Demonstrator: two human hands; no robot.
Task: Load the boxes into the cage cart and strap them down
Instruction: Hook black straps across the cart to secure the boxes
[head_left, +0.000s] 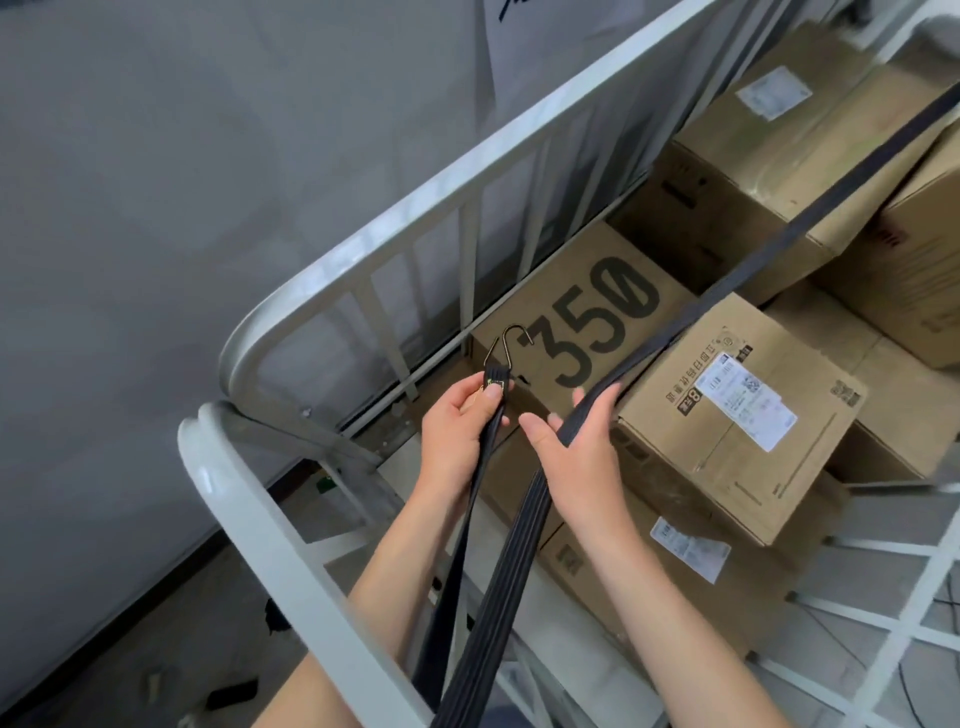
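Head view: the cage cart (415, 208) fills the frame, its white rail running from 7 o'clock up toward 1 o'clock. The boxes (727, 415) sit inside it in at least 2 layers, a box printed "350" (587, 312) just beyond the hands. No box shows outside the cart, so loading looks done and strapping is the step in hand.

The strap (519, 545) is a flat, black, ribbed band. The left hand (460, 421) pinches its end between thumb and fingers, right under the metal hook (511, 338). The hook stands free at 12 o'clock of that hand and is caught on nothing. The right hand (576, 452), just beside it at 3 o'clock, has its fingers loosely curled round a 2nd run of the strap. That run leaves toward 2 o'clock, crosses above the box tops and exits at the upper right, so its far end is hidden. Both runs drop toward 6 o'clock between the forearms.

By its look the strap is light, limp and probably elastic. It will likely sag and twist unless kept taut, and a stretched hook could snap back if it slips. The best hold is where the left hand has it, just behind the hook, so the open mouth can be steered onto a rail bar at 10 o'clock. Cardboard edges may crush, so moderate tension seems wise.
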